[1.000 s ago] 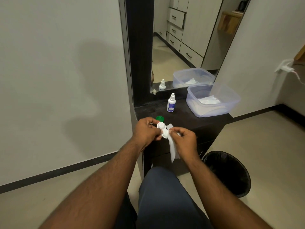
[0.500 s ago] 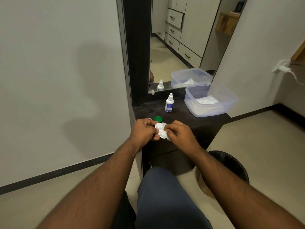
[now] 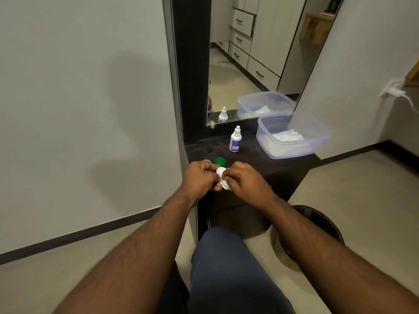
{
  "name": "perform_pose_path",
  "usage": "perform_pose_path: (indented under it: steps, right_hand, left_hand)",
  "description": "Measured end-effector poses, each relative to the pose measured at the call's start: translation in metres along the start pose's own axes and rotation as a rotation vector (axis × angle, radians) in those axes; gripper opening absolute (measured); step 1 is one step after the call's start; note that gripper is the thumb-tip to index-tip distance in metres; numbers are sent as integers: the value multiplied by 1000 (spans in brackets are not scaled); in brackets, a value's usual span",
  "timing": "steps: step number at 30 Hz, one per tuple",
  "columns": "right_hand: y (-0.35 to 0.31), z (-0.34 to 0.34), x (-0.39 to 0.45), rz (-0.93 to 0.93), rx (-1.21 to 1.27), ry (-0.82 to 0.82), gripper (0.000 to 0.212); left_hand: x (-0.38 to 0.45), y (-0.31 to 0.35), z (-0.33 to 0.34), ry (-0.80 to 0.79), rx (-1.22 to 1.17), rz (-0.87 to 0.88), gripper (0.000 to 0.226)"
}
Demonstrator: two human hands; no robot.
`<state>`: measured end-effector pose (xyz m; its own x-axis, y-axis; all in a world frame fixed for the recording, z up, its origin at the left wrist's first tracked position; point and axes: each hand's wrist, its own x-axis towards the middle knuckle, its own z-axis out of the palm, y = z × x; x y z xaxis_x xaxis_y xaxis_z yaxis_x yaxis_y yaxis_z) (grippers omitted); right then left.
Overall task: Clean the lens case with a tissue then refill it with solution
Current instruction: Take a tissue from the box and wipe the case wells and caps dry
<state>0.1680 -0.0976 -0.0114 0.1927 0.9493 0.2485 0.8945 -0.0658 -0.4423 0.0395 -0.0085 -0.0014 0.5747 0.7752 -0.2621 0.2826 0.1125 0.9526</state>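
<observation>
Both hands, left (image 3: 200,177) and right (image 3: 243,181), pinch a white lens case (image 3: 223,177) before a solution bottle (image 3: 235,139), label unreadable.

One head-worn view looks forward and down (wide-angle) at the near dresser top (image 3: 267,162).

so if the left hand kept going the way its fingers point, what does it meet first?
The left hand points right, toward the other hand. It already grips the white lens case, so next would probably be the right hand just beyond it. Depth between them is unclear.
</observation>
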Motion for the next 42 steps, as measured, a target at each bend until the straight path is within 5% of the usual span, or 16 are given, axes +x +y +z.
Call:
perform_pose_path:
  steps: [26,42]
  right_hand:
    - [-1,-12,-2,-252,-202,-118,19]
    - [-1,-10,-1,-185,-198,-71,30]
  left_hand:
    - [-1,2,-2,17,89,5,18]
    - [4,1,-3,-12,16,-12,18]
